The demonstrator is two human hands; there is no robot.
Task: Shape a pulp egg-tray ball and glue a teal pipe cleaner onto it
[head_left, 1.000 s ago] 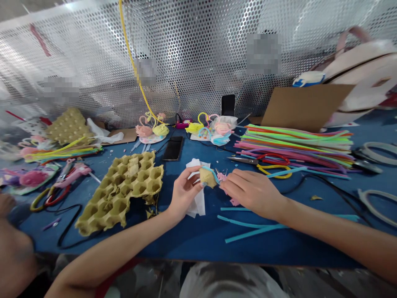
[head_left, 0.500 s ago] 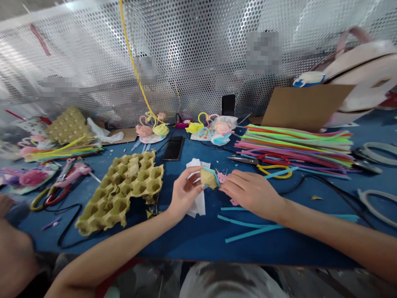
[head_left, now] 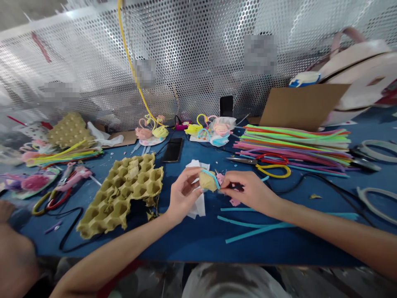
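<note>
A cup cut from an egg carton [head_left: 207,182] sits in the fingers of my left hand [head_left: 182,192], which grips it from the left side. Along its rim runs a light blue pipe cleaner [head_left: 213,175]. The fingertips of my right hand [head_left: 248,188] pinch this strip against the cup's right edge. A short blue end shows behind that hand. Partly hidden by my right hand is a pink object [head_left: 235,202] whose kind I cannot make out. White tissue [head_left: 198,204] lies beneath my left hand. More blue pipe cleaners [head_left: 260,234] lie in front of my right hand.
A torn egg carton [head_left: 124,188] lies left, near a pink glue gun [head_left: 77,176]. Scissors [head_left: 259,162] and a heap of coloured pipe cleaners [head_left: 294,145] are at right. Behind are a phone [head_left: 173,150] and pipe-cleaner birds [head_left: 151,131]. Another person's arm [head_left: 15,244] is at far left.
My right fingers have shifted to a pinch at the cup's right edge. The blue strip that stretched out to the right behind that hand now shows only a short end.
</note>
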